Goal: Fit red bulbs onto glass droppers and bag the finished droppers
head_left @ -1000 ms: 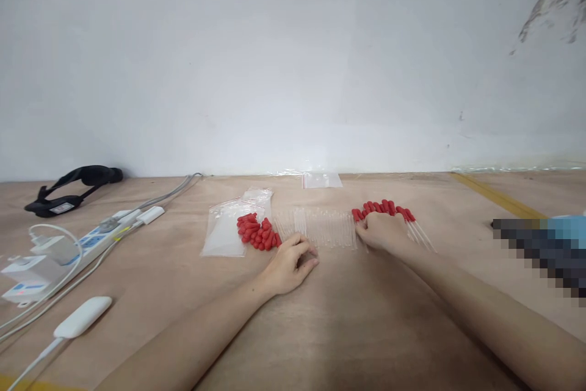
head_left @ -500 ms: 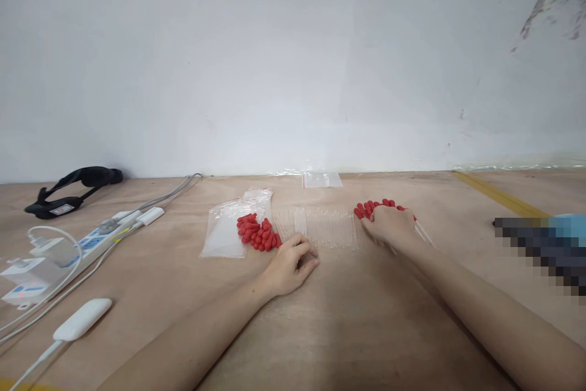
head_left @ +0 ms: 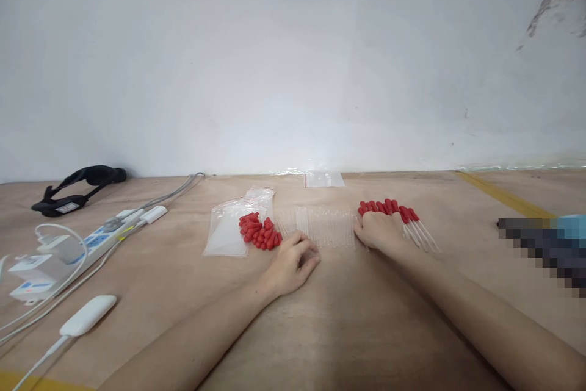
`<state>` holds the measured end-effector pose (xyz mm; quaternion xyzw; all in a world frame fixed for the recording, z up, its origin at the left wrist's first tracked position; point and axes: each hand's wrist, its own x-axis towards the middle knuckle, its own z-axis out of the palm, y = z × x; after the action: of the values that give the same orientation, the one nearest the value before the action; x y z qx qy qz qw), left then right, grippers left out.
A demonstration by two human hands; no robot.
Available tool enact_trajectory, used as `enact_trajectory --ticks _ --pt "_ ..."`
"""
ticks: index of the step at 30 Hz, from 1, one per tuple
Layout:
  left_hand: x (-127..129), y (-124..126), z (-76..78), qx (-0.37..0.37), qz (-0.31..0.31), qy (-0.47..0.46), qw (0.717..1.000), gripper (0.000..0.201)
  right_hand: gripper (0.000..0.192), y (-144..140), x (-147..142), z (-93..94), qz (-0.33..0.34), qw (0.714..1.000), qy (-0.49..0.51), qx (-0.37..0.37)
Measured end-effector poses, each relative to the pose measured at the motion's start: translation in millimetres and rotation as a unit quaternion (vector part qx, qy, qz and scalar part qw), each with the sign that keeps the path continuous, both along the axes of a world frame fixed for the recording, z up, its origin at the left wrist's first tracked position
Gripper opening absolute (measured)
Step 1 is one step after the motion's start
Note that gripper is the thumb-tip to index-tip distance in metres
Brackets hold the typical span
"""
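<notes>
My left hand (head_left: 293, 261) rests on the brown table with its fingers curled, beside a pile of loose red rubber bulbs (head_left: 259, 232) and just in front of a row of clear glass tubes (head_left: 320, 225). My right hand (head_left: 381, 231) lies palm down at the left end of a row of finished droppers with red bulbs (head_left: 403, 215), fingers touching their glass stems. I cannot see anything gripped in either hand. An open clear plastic bag (head_left: 227, 229) lies left of the bulbs.
A small zip bag (head_left: 324, 179) lies near the wall. At the left are a power strip (head_left: 98, 237) with chargers and cables, a white device (head_left: 88, 315) and a black headband (head_left: 75, 185). A pixelated patch (head_left: 544, 247) sits at the right edge.
My right hand slid right over the dropper row, then came back left to its near end. My left hand has stayed put.
</notes>
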<state>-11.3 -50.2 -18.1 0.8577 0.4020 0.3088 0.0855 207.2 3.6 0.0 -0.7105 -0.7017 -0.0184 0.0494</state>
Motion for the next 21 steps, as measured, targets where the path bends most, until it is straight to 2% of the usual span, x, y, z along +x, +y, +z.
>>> enact_trajectory --ticks 4,6,8,11,15,18,21 --pt "-14.4 11.9 20.9 0.107 0.167 0.064 0.978 0.012 0.039 0.1 -1.5 -4.3 0.003 1.000 -0.012 0.018" --pt "-27.4 21.5 33.6 0.122 0.254 0.085 0.956 0.017 0.041 1.3 -0.6 -4.5 -0.007 1.000 0.002 0.016" --pt "-40.7 30.8 42.2 0.108 0.316 0.115 0.936 0.026 0.043 2.7 0.8 -2.6 -0.016 1.000 0.017 0.018" --pt "-56.5 42.1 45.3 0.056 0.350 0.148 0.923 0.036 0.042 2.8 3.3 4.5 -0.024 0.999 0.030 0.037" --pt "-68.4 55.9 46.0 -0.027 0.373 0.145 0.916 0.037 0.035 -5.3 8.5 14.7 -0.007 0.996 0.031 0.080" --pt "-70.1 68.0 52.7 -0.072 0.375 0.187 0.905 0.037 0.029 -16.2 12.8 13.6 0.069 0.986 0.058 0.139" --pt "-64.2 81.3 59.2 -0.114 0.383 0.259 0.879 0.043 0.025 -26.9 13.6 1.6 0.155 0.961 0.114 0.199"
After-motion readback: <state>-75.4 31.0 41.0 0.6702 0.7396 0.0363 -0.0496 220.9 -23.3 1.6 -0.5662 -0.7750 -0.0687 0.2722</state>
